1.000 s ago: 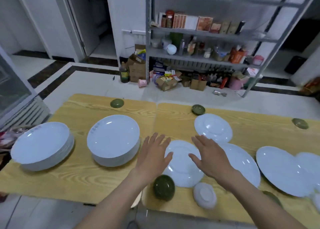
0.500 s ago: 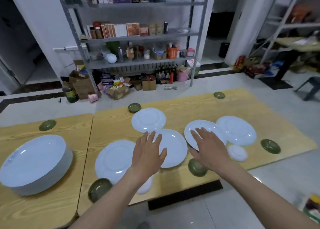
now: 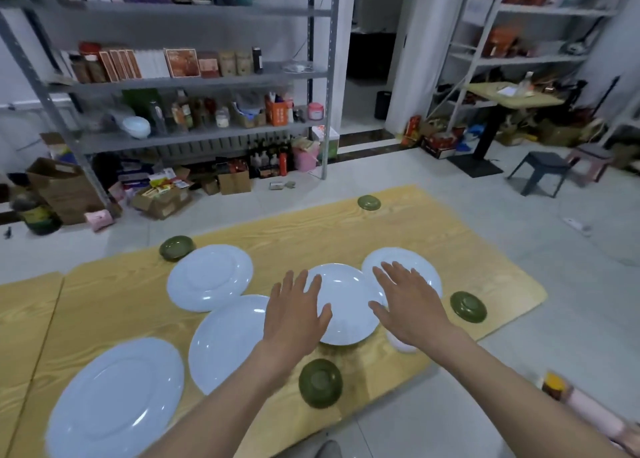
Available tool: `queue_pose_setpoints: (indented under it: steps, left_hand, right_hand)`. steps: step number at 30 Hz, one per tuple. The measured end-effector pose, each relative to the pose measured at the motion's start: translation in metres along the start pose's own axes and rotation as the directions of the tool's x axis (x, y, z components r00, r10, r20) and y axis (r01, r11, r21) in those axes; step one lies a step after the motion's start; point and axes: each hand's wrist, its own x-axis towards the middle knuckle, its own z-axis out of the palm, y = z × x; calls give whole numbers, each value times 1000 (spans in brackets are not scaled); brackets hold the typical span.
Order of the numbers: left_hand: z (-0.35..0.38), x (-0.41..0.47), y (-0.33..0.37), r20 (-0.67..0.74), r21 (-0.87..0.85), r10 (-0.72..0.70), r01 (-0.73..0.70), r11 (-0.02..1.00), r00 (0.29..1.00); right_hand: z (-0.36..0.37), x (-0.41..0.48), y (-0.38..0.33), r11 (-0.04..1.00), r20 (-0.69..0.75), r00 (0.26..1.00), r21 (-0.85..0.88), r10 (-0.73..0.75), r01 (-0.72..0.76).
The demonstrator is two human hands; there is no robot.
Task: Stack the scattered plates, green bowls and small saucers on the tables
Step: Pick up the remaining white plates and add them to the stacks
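Note:
Several white plates lie scattered on the wooden table (image 3: 346, 235). Both my hands hover, fingers spread, over one white plate (image 3: 348, 301): my left hand (image 3: 294, 313) over its left edge, my right hand (image 3: 405, 305) over its right edge. Neither holds anything. Another plate (image 3: 426, 267) lies partly under my right hand. More plates lie at the back left (image 3: 209, 277), the middle (image 3: 228, 339) and the near left (image 3: 114, 398). Green bowls sit at the front (image 3: 320, 383), the right (image 3: 468, 307), the far left (image 3: 176, 248) and the far edge (image 3: 369, 202). A small white saucer (image 3: 401, 345) peeks out below my right wrist.
A second table (image 3: 20, 319) adjoins on the left. Metal shelves (image 3: 194, 83) full of boxes and bottles stand behind, with cartons on the floor. A dark stool (image 3: 540, 171) and another shelf stand at the right. The table's right corner (image 3: 540, 294) is close.
The view has swung right along the tables; the two plate stacks on the left have left the view. Both hands, still spread, now hover over a plate further right.

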Motion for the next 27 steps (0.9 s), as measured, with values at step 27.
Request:
queue_pose_setpoints:
  steps: [27]
  left_hand:
    - [99, 252, 162, 426, -410, -372, 543, 733, 824]
  right_hand:
    - [40, 174, 249, 816, 368, 913, 463, 179, -346]
